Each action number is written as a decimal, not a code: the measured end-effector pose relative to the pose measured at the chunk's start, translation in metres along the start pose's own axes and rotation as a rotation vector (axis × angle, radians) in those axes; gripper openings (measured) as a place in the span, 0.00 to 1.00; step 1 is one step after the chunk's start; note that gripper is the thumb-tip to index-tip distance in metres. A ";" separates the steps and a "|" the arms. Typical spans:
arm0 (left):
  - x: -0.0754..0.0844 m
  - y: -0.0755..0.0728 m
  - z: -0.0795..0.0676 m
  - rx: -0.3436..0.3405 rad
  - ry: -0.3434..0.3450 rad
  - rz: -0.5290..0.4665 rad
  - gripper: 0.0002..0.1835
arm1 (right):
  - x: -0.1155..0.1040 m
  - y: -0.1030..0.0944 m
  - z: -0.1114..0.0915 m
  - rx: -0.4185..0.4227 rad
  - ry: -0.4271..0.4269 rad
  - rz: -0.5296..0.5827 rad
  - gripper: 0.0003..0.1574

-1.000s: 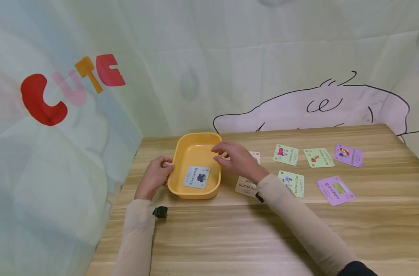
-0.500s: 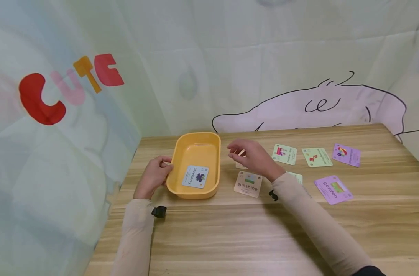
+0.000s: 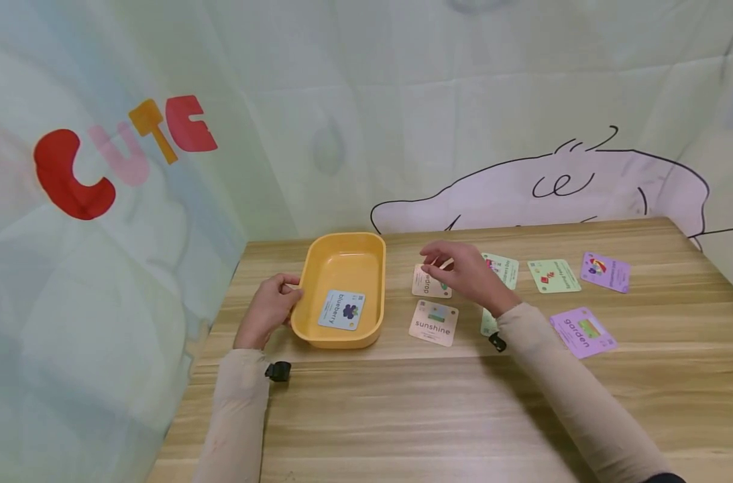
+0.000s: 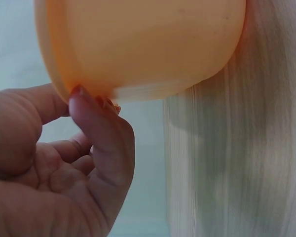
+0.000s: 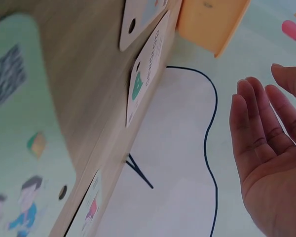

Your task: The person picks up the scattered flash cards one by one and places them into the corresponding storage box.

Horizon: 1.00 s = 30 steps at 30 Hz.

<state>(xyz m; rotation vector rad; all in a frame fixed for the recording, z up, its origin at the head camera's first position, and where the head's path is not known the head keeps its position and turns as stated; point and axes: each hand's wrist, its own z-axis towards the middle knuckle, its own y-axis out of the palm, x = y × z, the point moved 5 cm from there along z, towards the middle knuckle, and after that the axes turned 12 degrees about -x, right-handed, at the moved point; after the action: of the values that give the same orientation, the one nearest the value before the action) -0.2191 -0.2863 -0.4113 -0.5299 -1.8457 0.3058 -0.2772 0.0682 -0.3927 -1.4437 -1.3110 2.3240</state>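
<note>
My left hand [image 3: 268, 308] pinches the left rim of a yellow tray [image 3: 376, 295]; in the left wrist view the thumb and a finger [image 4: 101, 128] close on its edge. Inside the tray lies a blue "blueberry" card [image 3: 342, 310]. My right hand [image 3: 465, 272] hovers over the cards right of the tray, holding nothing, its fingers relaxed in the right wrist view. Below its fingertips lies a peach card ending in "wdrop" [image 3: 429, 287], partly covered by the hand. The peach "sunshine" card [image 3: 434, 323] lies nearer. Two green cards, one a Children's Day card [image 3: 506, 267], are partly behind the hand and wrist.
Farther right on the wooden table [image 3: 402, 416] lie a green Spring Festival card [image 3: 554, 276], a purple card with a colourful picture [image 3: 606, 272] and a purple "garden" card [image 3: 583, 332]. A printed curtain [image 3: 318, 134] hangs along the table's back and left edges.
My right hand has moved right, from above the tray's right rim to over the cards, uncovering the two peach cards. My left hand stays on the tray's rim.
</note>
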 end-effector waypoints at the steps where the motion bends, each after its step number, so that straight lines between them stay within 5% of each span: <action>1: 0.000 0.000 0.000 0.000 0.001 -0.001 0.18 | 0.002 -0.002 -0.001 0.006 0.001 0.002 0.16; 15: 0.000 0.001 0.001 -0.005 0.000 -0.003 0.19 | 0.032 -0.021 -0.021 0.043 0.115 0.006 0.19; 30: -0.001 0.001 0.002 -0.013 0.000 -0.011 0.19 | 0.052 -0.038 -0.040 0.044 0.113 -0.008 0.22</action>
<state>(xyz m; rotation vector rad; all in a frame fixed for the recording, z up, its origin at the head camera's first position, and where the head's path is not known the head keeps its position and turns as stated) -0.2201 -0.2862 -0.4131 -0.5279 -1.8511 0.2868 -0.2869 0.1422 -0.4084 -1.5286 -1.2259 2.2159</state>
